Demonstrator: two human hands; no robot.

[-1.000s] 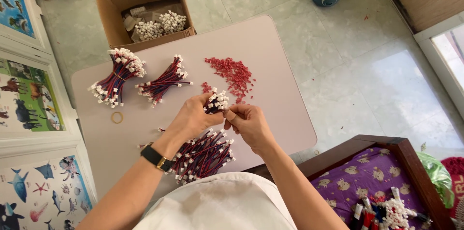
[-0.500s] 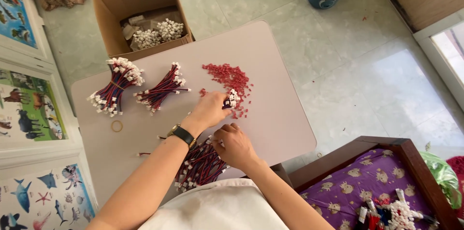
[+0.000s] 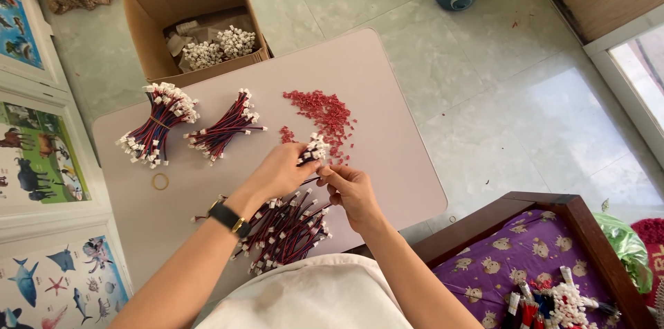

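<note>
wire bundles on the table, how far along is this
Done: two tied wire bundles lie on the table. In hand: the left hand grips a partial bunch while the right hand works at it. Left: the loose wires and the red pieces.

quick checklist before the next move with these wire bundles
1. Left hand grips the small wire bunch: ok.
2. Right hand fingers at a wire beside the bunch: ok; whether they pinch it, cannot tell.
3. Loose wires within reach under the hands: ok.
4. Red pieces piled on the table, away from its edge: ok.
5. Rubber band lying free near the two tied bundles: ok.
</note>
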